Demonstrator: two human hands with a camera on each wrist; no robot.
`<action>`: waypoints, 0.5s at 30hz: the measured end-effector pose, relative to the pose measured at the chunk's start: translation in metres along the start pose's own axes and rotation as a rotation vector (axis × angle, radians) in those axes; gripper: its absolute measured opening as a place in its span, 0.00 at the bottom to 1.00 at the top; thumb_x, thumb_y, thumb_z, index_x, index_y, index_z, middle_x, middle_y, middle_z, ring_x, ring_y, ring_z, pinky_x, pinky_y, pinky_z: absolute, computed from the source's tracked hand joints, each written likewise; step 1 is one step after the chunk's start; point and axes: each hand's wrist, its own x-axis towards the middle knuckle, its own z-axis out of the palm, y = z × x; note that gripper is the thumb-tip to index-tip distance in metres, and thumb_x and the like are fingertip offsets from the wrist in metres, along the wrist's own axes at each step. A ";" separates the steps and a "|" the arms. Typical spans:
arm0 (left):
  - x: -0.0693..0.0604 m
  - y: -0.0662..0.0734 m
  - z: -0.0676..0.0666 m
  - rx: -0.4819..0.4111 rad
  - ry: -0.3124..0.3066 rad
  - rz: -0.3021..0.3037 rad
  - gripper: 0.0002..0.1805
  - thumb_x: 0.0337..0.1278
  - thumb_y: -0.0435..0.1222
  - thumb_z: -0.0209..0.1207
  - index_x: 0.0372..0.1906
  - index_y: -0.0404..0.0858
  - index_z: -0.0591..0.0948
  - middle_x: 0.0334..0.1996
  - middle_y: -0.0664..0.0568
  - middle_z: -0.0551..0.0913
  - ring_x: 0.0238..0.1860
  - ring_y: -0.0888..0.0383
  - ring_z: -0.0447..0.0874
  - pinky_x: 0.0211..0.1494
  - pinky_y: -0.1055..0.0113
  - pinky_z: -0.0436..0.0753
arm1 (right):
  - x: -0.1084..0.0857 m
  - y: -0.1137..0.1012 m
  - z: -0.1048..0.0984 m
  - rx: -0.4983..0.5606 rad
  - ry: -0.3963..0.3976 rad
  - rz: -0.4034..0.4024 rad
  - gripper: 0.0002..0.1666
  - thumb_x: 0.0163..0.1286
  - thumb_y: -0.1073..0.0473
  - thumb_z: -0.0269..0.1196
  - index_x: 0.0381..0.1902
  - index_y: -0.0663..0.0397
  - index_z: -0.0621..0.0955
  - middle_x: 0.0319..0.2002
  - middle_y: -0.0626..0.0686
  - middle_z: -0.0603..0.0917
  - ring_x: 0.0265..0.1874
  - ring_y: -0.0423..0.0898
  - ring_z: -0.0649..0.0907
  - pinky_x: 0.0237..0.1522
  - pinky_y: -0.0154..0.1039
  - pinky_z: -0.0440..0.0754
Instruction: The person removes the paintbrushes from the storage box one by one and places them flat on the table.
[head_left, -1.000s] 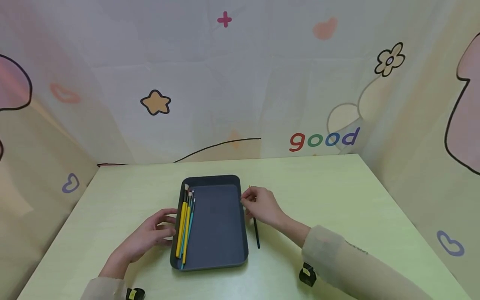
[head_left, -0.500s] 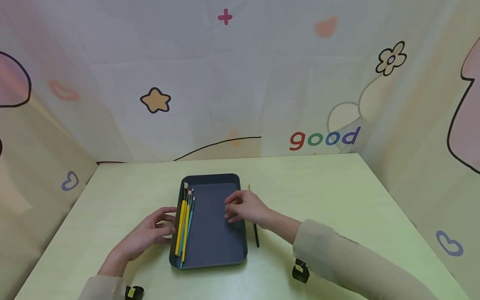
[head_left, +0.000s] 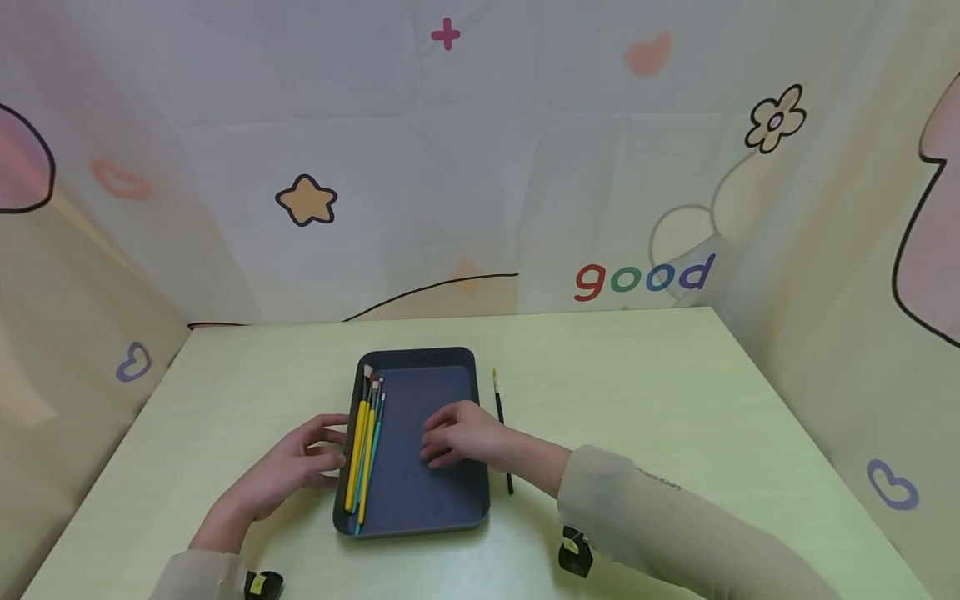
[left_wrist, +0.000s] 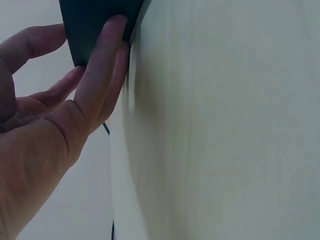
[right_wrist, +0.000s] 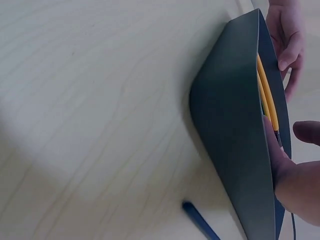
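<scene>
A dark grey tray stands on the table. Along its left side lie several paintbrushes: yellow-handled paintbrushes and blue-handled paintbrushes, bristles pointing away. My left hand touches the tray's left wall with its fingers, also seen in the left wrist view, where the fingers lie against the tray wall. Over the right half of the tray is my right hand, fingers loosely bent, nothing visible in them. A black-handled paintbrush lies on the table just right of the tray, partly hidden under my right wrist.
The pale wooden table extends to both sides of the tray. Behind it hangs a printed cloth backdrop, with further cloth at left and right. Black wrist cameras are strapped near both sleeves.
My right hand has moved left from beside the black-handled paintbrush to over the tray. That paintbrush stays on the table, more of it now visible. The left hand stays at the tray's left wall.
</scene>
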 end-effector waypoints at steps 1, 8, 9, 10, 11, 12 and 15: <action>0.000 0.000 0.000 -0.001 -0.001 -0.001 0.34 0.70 0.30 0.58 0.77 0.33 0.61 0.65 0.32 0.68 0.53 0.44 0.80 0.51 0.51 0.86 | 0.001 0.001 0.002 0.011 -0.008 0.011 0.20 0.73 0.69 0.61 0.58 0.77 0.75 0.43 0.64 0.85 0.46 0.58 0.88 0.45 0.46 0.88; 0.000 -0.001 0.000 -0.009 -0.020 -0.004 0.35 0.71 0.32 0.58 0.77 0.33 0.59 0.65 0.32 0.68 0.55 0.43 0.79 0.52 0.51 0.86 | 0.008 0.006 0.020 0.098 -0.022 0.059 0.21 0.72 0.70 0.63 0.59 0.77 0.76 0.46 0.65 0.85 0.48 0.59 0.88 0.42 0.47 0.88; -0.001 -0.001 0.000 -0.008 -0.020 -0.006 0.35 0.71 0.32 0.58 0.78 0.33 0.59 0.65 0.31 0.67 0.55 0.43 0.79 0.52 0.51 0.86 | 0.009 0.006 0.023 0.105 -0.022 0.063 0.21 0.72 0.69 0.63 0.59 0.77 0.76 0.46 0.65 0.86 0.48 0.59 0.88 0.42 0.48 0.88; -0.001 0.000 0.000 -0.007 -0.021 -0.007 0.35 0.71 0.32 0.58 0.78 0.33 0.59 0.65 0.31 0.67 0.55 0.43 0.79 0.52 0.51 0.86 | 0.011 0.005 0.025 0.110 -0.020 0.066 0.21 0.72 0.69 0.64 0.59 0.76 0.76 0.46 0.65 0.86 0.48 0.58 0.88 0.42 0.48 0.88; -0.001 0.000 0.000 -0.005 -0.020 -0.011 0.35 0.71 0.32 0.58 0.78 0.33 0.59 0.65 0.31 0.67 0.55 0.43 0.79 0.52 0.51 0.86 | 0.012 0.005 0.028 0.118 -0.018 0.066 0.21 0.72 0.69 0.64 0.59 0.76 0.76 0.46 0.65 0.86 0.48 0.58 0.88 0.42 0.48 0.88; -0.001 0.000 0.000 0.000 -0.021 -0.008 0.35 0.71 0.32 0.57 0.78 0.33 0.59 0.65 0.31 0.67 0.55 0.42 0.79 0.52 0.51 0.86 | 0.014 0.004 0.031 0.129 -0.019 0.067 0.21 0.72 0.69 0.64 0.59 0.76 0.76 0.46 0.65 0.86 0.49 0.58 0.87 0.43 0.48 0.88; -0.001 0.001 -0.001 0.006 -0.016 -0.014 0.35 0.71 0.32 0.57 0.78 0.33 0.59 0.65 0.31 0.67 0.55 0.42 0.79 0.52 0.51 0.86 | 0.019 0.001 0.038 0.163 -0.030 0.068 0.22 0.72 0.68 0.64 0.59 0.77 0.75 0.47 0.65 0.86 0.50 0.60 0.87 0.44 0.49 0.88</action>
